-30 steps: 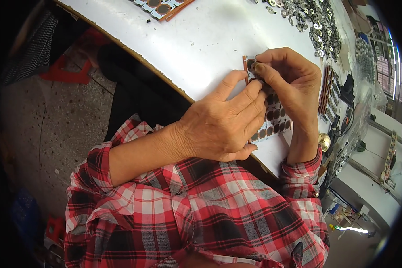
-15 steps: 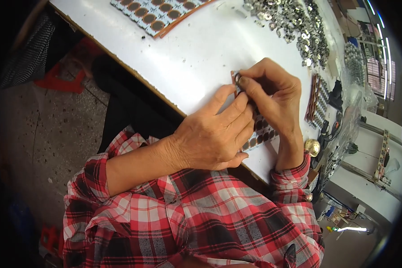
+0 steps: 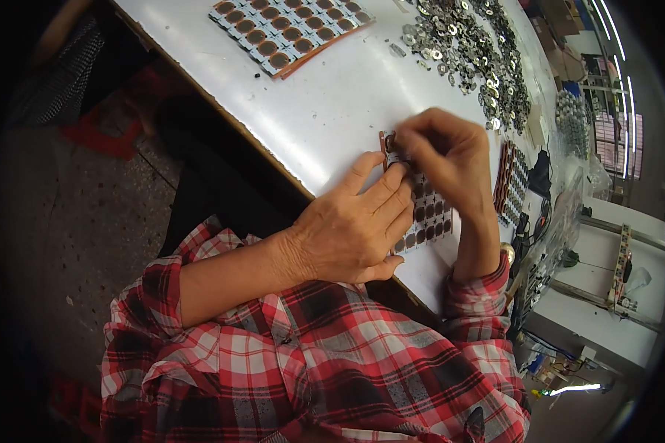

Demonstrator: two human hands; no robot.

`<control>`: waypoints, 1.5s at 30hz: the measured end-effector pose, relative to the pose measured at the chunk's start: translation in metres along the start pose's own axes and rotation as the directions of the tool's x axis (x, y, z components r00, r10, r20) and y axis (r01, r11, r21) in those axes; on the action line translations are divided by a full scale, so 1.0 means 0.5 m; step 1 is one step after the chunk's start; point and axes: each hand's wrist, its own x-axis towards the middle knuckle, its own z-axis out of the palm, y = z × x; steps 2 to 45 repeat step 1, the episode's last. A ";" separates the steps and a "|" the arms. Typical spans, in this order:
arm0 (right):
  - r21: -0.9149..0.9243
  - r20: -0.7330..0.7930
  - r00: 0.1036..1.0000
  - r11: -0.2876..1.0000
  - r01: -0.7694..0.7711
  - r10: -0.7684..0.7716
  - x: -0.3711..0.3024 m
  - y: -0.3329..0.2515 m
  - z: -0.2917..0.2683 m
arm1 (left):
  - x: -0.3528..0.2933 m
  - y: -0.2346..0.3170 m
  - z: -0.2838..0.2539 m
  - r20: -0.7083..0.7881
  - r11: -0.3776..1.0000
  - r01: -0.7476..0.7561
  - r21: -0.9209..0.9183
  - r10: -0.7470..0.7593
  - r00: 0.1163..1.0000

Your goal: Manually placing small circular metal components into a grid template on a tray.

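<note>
A panel of small circuit boards (image 3: pixel 430 214) with rows of dark copper-coloured discs lies on the white table, partly under my hands. My left hand (image 3: pixel 355 225) rests over its left side, palm down, fingers spread and thumb by the near edge. At the panel's far end is my right hand (image 3: pixel 451 155), its thumb and forefinger drawn together. Motion blurs those fingertips, and whatever sits between them cannot be made out. A dark round piece (image 3: pixel 390 139) shows on the panel's far corner, beside them.
A stack of similar panels (image 3: pixel 292 33) lies far left on the table (image 3: pixel 310 111). Small metal pieces (image 3: pixel 473 59) are heaped at the far right. Another panel stack (image 3: pixel 510 183) stands right of my right forearm, near black cables (image 3: pixel 523 232). The table edge runs along my left.
My right hand has shifted slightly away from the panel's corner, uncovering more of the discs. My left hand stays on the panel. The whole view has tilted a little.
</note>
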 end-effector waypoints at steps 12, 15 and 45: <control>-0.123 -0.066 0.997 0.992 -0.034 0.026 0.017 -0.014 -0.006 | -0.001 0.000 0.003 0.010 1.000 -0.005 -0.010 0.005 1.000; -0.123 -0.066 0.997 0.992 -0.034 0.026 0.017 -0.014 -0.006 | -0.001 0.000 0.003 0.010 1.000 -0.005 -0.010 0.005 1.000; -0.123 -0.066 0.997 0.992 -0.034 0.026 0.017 -0.014 -0.006 | -0.001 0.000 0.003 0.010 1.000 -0.005 -0.010 0.005 1.000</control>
